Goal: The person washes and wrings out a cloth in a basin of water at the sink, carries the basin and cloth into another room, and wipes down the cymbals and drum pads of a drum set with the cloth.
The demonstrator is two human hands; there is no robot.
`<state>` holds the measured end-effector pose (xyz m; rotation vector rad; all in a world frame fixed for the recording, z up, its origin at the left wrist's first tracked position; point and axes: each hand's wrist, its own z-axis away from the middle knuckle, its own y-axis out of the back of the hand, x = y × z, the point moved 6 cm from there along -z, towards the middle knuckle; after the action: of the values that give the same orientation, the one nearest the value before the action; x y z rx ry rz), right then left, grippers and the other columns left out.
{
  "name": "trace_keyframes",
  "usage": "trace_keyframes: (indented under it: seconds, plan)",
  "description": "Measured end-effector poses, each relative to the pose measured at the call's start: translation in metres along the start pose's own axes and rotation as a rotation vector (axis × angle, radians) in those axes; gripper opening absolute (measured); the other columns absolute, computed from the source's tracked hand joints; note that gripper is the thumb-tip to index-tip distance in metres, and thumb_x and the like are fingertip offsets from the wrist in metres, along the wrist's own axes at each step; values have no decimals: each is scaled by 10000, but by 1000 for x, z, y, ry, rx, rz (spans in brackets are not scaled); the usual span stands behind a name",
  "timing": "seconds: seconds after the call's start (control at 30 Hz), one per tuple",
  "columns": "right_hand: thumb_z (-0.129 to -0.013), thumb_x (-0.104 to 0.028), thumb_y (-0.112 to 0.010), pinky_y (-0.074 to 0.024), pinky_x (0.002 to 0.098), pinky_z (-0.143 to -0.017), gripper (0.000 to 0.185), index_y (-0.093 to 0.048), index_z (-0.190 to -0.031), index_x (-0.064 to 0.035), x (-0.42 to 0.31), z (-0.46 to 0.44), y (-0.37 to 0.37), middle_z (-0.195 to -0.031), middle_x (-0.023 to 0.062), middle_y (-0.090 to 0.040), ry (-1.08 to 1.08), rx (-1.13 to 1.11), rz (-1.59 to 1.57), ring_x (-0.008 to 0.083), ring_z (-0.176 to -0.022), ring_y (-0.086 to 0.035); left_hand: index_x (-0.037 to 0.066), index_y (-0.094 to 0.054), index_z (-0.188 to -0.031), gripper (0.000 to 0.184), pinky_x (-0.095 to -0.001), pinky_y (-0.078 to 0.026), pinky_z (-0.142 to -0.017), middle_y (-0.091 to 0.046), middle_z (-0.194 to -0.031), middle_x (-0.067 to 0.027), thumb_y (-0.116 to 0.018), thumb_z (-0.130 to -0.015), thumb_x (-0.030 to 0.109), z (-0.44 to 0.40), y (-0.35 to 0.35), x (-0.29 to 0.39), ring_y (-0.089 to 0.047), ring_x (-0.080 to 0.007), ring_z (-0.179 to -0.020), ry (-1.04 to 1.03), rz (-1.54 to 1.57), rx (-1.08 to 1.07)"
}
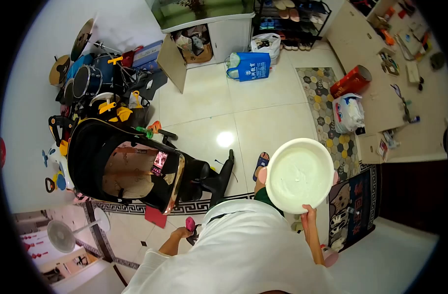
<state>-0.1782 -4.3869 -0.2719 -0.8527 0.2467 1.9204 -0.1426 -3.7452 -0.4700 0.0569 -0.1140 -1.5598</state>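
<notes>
White shirt [248,250] | right hand [309,214] grips white basin [285,205] | blue bag [253,66]: “教育” legible

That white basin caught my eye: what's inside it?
Pale streaks show at the bottom of the white basin; water or reflections, I can't tell. The basin covers whatever lies directly beneath.

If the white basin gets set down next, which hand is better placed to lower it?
Probably the right hand: it grips the near rim of the white basin. The left hand is well away from it, apparently holding a pink object.
</notes>
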Motion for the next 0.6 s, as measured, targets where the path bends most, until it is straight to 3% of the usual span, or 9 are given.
trace_keyframes:
  seconds: [0.13,0.33,0.4,0.6]
  plan:
    - [-737,-36,-604,-358,232,-399,302,-509,-1024,-38,-62,-100,-38,-759,32,-552,-64,-113,108,114,-513,-483,49,-667,-1015,565,-400,-457,-849,-646,-1038,-186,-533,-754,531,46,30,97,-596,-346,-1007,97,124,-113]
    - [-747,-33,-625,-367,245,-408,295,-503,-1015,-32,-136,-230,-117,-751,46,-552,-169,-214,203,131,-511,-481,24,-662,-988,560,-419,-449,-866,-631,-1034,-227,-505,-785,523,57,96,203,-585,-371,-1010,86,300,65]
    - [-746,-31,-632,-368,252,-414,311,-500,-1027,-36,-148,-275,-146,-769,52,-554,-222,-251,234,143,-528,-487,1,-657,-971,570,-421,-449,-874,-618,-1041,-253,-509,-796,523,55,111,227,-576,-380,-1027,54,362,97]
    - [-740,-59,-653,-378,251,-463,415,-473,-1114,-45,-135,-398,-195,-888,49,-555,-341,-230,308,143,-663,-512,25,-658,-1003,571,-450,-455,-874,-629,-1027,-238,-513,-805,540,47,159,260,-582,-380,-1026,234,366,160]
